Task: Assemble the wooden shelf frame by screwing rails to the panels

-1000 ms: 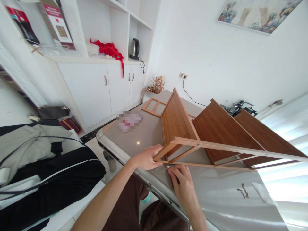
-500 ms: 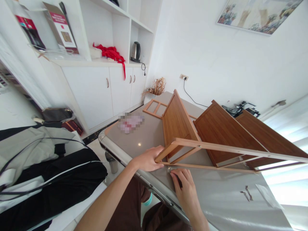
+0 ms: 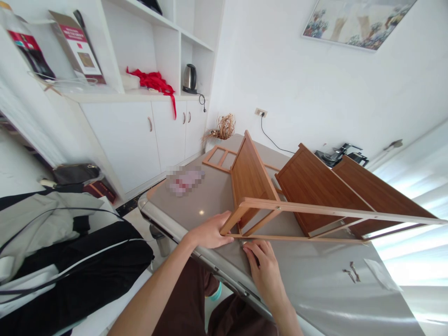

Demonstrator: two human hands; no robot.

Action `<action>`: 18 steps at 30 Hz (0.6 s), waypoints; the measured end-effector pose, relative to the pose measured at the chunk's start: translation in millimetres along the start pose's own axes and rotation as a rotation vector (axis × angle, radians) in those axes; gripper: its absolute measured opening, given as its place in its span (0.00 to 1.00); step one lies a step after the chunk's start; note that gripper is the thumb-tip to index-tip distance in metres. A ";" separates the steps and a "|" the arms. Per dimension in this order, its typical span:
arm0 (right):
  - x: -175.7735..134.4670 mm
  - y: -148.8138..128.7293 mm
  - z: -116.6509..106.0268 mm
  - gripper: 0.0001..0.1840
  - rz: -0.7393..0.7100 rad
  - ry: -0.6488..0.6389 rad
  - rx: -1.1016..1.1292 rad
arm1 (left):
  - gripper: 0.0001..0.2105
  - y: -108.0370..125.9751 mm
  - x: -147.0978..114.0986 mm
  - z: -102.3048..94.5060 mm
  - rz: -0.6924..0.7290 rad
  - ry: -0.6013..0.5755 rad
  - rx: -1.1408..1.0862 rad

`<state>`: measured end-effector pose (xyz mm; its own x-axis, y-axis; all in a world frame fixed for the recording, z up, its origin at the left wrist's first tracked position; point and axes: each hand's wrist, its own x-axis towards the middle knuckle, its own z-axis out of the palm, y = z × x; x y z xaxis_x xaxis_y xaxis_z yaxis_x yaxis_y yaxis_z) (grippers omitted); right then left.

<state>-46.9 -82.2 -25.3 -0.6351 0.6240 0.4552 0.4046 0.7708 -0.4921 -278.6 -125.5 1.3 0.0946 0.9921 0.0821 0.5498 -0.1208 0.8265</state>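
A: Largest item first: you are seated at a grey table [image 3: 315, 270] with a glossy top, the work spread across it.

B: Noted. Where is the wooden piece before you?

A: Your wooden side frame [image 3: 332, 211] runs along the near part of the table, its lower rail down by the tabletop, its upper rail raised, with slanting struts between the two.

B: And behind it?

A: Three brown panels [image 3: 254, 182] stand on edge, leaning, their near ends at the frame. Beyond the first of them lies a ladder-like frame [image 3: 220, 157], part of it hidden from view.

B: State of your hands?

A: Your left hand [image 3: 210, 231] grips the frame at its left end, fingers wrapped around the corner. Your right hand [image 3: 264, 261] is just beside it, at the lower rail, thumb and forefinger drawn together in a pinch.

B: Smaller articles?

A: A pixelated item [image 3: 185, 181] lies beyond your left hand; its details are unreadable. A clear packet [image 3: 383, 275] rests well to the right, with loose metal pieces [image 3: 353, 273] near it.

B: Last and least?

A: A small metal piece [image 3: 241, 242], pinched at your right fingertips against the lower rail, too small to identify.
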 end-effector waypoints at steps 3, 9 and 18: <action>-1.6 0.6 1.0 0.09 -0.011 -0.013 -0.003 | 0.21 0.5 -0.9 0.0 -0.011 0.013 0.009; -2.8 1.1 1.8 0.09 -0.007 -0.061 -0.008 | 0.24 -0.6 -1.7 0.3 -0.015 0.017 0.002; -1.5 -1.4 2.4 0.10 -0.060 -0.067 -0.052 | 0.24 -5.3 -0.6 2.1 -0.017 0.011 0.001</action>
<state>-48.0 -84.5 -27.1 -0.7010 0.5676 0.4317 0.3969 0.8135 -0.4250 -279.9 -125.4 -4.4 0.0755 0.9944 0.0741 0.5519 -0.1036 0.8274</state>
